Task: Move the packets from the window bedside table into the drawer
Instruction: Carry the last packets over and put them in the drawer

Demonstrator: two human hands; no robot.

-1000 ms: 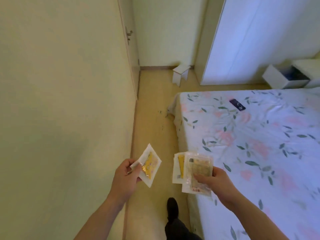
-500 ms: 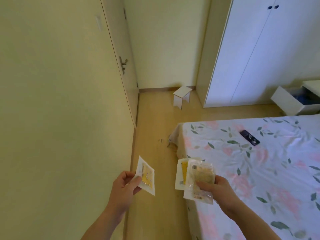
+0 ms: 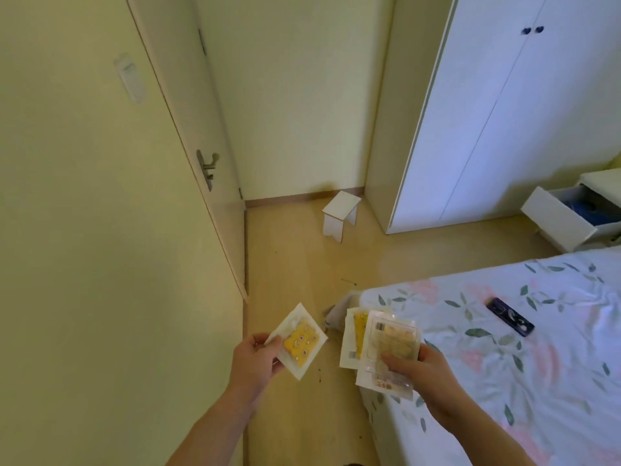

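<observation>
The view has lifted since a second ago: the white wardrobe [image 3: 524, 112] now shows its knobs, and the floral bed [image 3: 504, 348] sits lower in the picture. The open drawer [image 3: 568, 216] beside the bed's far corner is closer, so I judge the carrying is about half done. The right hand [image 3: 426, 375] pinches two overlapping packets [image 3: 379, 344] with thumb on top; the left hand [image 3: 255, 358] pinches one yellow packet [image 3: 299, 341] by its corner, as before.
</observation>
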